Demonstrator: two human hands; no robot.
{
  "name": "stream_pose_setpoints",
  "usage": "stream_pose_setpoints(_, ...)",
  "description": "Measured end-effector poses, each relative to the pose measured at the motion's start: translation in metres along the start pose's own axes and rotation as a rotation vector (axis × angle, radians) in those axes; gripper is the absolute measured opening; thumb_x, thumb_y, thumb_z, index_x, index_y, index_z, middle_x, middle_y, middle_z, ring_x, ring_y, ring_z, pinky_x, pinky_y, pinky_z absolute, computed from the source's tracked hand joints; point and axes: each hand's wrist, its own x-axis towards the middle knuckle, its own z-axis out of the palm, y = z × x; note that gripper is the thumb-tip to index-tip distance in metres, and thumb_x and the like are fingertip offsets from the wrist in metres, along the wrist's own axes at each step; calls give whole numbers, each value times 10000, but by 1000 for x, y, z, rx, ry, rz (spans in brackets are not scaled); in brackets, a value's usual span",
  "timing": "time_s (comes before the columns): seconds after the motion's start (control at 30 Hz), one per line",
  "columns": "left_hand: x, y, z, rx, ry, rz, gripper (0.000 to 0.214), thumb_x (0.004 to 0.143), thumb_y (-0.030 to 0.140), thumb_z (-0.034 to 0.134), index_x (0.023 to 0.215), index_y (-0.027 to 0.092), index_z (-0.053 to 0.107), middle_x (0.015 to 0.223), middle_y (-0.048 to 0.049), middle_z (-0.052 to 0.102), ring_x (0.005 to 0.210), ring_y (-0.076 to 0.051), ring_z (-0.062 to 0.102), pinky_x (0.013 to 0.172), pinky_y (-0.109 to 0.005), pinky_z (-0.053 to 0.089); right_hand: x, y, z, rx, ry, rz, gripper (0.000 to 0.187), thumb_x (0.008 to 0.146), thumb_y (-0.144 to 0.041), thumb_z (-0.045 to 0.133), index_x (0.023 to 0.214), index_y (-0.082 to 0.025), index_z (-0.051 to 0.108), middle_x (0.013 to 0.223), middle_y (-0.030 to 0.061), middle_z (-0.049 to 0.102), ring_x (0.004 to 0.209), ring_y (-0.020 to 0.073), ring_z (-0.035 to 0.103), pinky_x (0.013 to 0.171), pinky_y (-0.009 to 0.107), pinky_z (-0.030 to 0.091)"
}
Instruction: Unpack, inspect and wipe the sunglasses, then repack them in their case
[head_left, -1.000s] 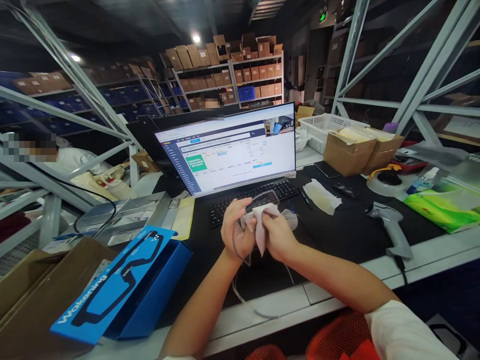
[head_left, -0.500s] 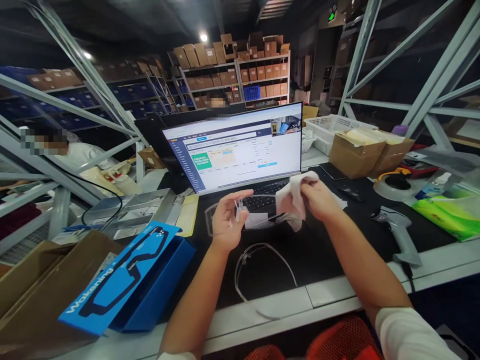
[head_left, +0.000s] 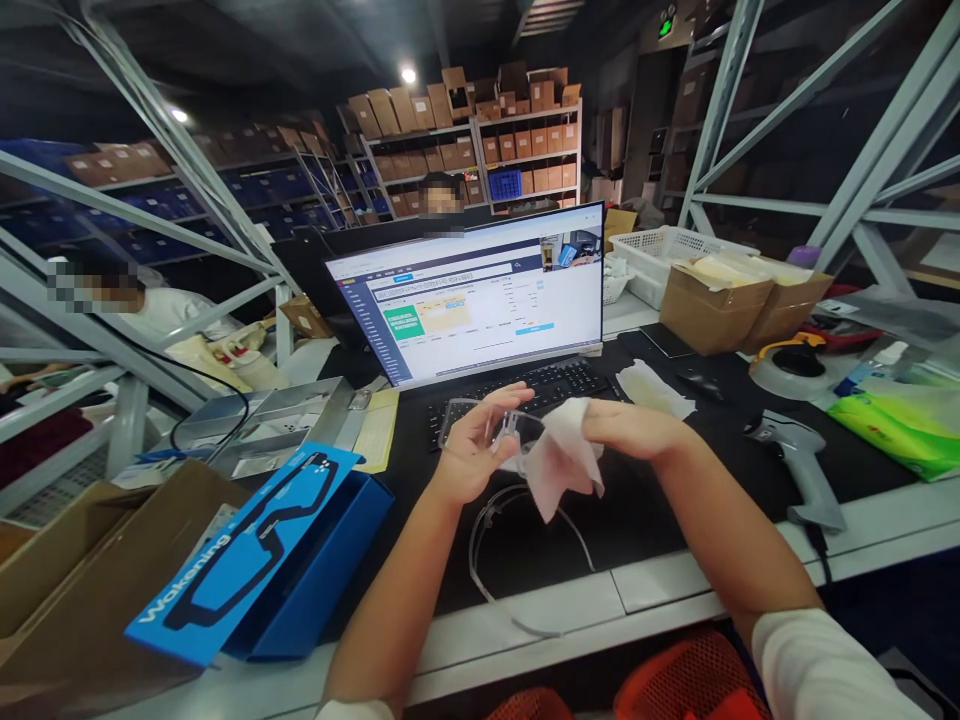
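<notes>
Clear-framed glasses (head_left: 513,428) are gripped by my left hand (head_left: 471,462) near the middle of the frame, between thumb and fingers. One side of the frame shows to the left of my fingers. A white tissue (head_left: 564,462) drapes from my right hand (head_left: 634,428), whose closed fingers press it around the right side of the glasses. The cloth hides that part of the frame. On the black mat below lies a thin clear curved strip (head_left: 474,565). A blue box (head_left: 251,550) with a glasses outline on its lid stands left of my left forearm.
A monitor (head_left: 480,310) and keyboard (head_left: 574,378) stand behind my hands. A crumpled white wipe (head_left: 654,388), barcode scanner (head_left: 799,470), tape dispenser (head_left: 791,372) and green packet (head_left: 889,430) lie right. An open carton (head_left: 90,570) sits left. Two other people are beyond the bench.
My right hand has lowered and moved slightly left, bringing the tissue onto the glasses' right side. The glasses have turned in my left hand. The wipe on the mat now shows fully.
</notes>
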Motion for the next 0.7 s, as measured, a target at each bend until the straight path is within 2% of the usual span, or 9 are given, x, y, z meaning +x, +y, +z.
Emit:
stream_pose_setpoints(0.1,1,-4,-1,9,-89,20,361,897,334,685,1247,256,637,1379,-161,608,1396,-302,485,1134,-545,415,11,5,10,-122,-233,31,364,856,-478,636,744,-132,656,647,1,595,569,114,501,528,238,383)
stream_pose_setpoints(0.17,0,-8,-1,14,-130,17,366,888,355,695,1239,263,647,1396,-162,592,1409,-313,465,1120,-556,425,16,8,17,-148,-291,21,341,869,-435,613,707,-135,614,579,-32,523,506,85,428,486,224,324)
stream_pose_setpoints(0.27,-1,-11,0,15,-170,-26,359,886,414,685,1203,249,659,1410,-177,576,1417,-330,452,1094,-557,450,23,11,26,-93,-265,-7,251,812,-371,651,743,-132,618,604,-45,518,527,81,428,499,216,324)
stream_pose_setpoints(0.37,-2,-11,-2,29,-162,-37,350,863,431,708,1154,239,673,1402,-172,581,1418,-336,448,1104,-545,446,24,14,25,-40,-271,20,217,764,-338,673,776,-123,643,624,-45,538,543,81,444,514,212,335)
stream_pose_setpoints(0.5,0,-11,-8,39,-39,-13,294,849,373,735,1116,265,679,1347,-137,620,1409,-319,461,1111,-524,454,23,16,8,-83,-346,134,219,736,-331,676,766,-115,661,620,-32,574,530,83,467,497,205,336)
stream_pose_setpoints(0.6,2,-14,-12,2,49,-16,298,853,349,735,1134,268,676,1317,-129,639,1400,-305,476,1126,-518,440,24,16,2,-84,-304,156,212,716,-324,686,735,-115,654,620,-25,588,522,82,467,492,203,341)
stream_pose_setpoints(0.7,2,-18,-10,-68,54,-25,313,855,349,735,1149,257,681,1313,-132,644,1395,-299,484,1136,-508,426,26,15,10,-11,-241,93,212,729,-323,689,771,-117,659,665,-9,622,553,94,502,523,210,377)
